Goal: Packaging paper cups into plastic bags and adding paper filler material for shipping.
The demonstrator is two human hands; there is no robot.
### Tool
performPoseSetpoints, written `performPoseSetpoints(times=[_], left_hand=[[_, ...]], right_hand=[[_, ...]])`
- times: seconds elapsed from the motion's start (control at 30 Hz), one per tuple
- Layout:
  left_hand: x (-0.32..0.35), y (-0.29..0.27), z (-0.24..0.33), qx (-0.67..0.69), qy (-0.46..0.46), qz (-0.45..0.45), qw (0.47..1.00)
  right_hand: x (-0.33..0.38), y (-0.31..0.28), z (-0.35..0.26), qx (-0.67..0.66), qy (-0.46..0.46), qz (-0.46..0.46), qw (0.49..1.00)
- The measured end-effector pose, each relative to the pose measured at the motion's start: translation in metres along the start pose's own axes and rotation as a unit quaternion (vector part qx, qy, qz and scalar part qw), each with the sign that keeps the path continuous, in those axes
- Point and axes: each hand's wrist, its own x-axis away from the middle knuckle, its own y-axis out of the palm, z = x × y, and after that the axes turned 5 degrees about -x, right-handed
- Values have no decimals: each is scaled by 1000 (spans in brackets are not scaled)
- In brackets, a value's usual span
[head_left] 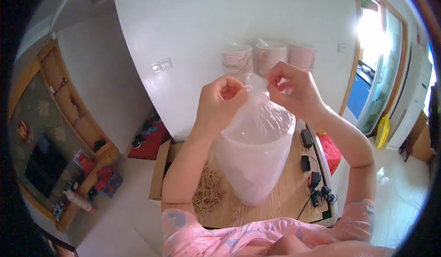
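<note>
Wooden desk [280,197] sits right below us, with a heap of tan rubber bands [207,193] on its left part and a few black chargers and cables [316,183] along its right edge. Above that we're holding up a clear plastic bag [255,158] with something whitish in its lower half, so it hangs over the desk. Our left hand [221,101] has its grip pinched tight on the bag's bunched neck, and our right hand [292,89] is clenched on the same twisted top just beside it, fingertips nearly touching. Further back, three stacks of pinkish paper bowls [268,57] stand against the white wall [220,22]. Off to the left there's a wooden shelf unit [73,119], and bright glass doors [381,68] on the right.
</note>
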Motion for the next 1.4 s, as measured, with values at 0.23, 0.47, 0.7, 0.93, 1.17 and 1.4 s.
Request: performPoseSetpoints(times=[0.23,0.47,0.7,0.93,1.17,1.4], left_hand=[[5,-5,-9,22,114,38,992],[74,-10,-109,190,-4,151,970],[159,63,-240,117,-263,182,940],[170,79,-195,240,-139,186,943],[197,93,-250,252,-148,217,931],[215,113,-297,283,-276,160,904]], right_hand=[[3,-5,16,-325,120,68,936],[93,28,72,-262,160,251,918],[188,104,110,-389,297,281,826],[233,119,138,-282,251,248,892],[263,137,160,-268,290,243,886],[387,177,257,-515,326,277,743]])
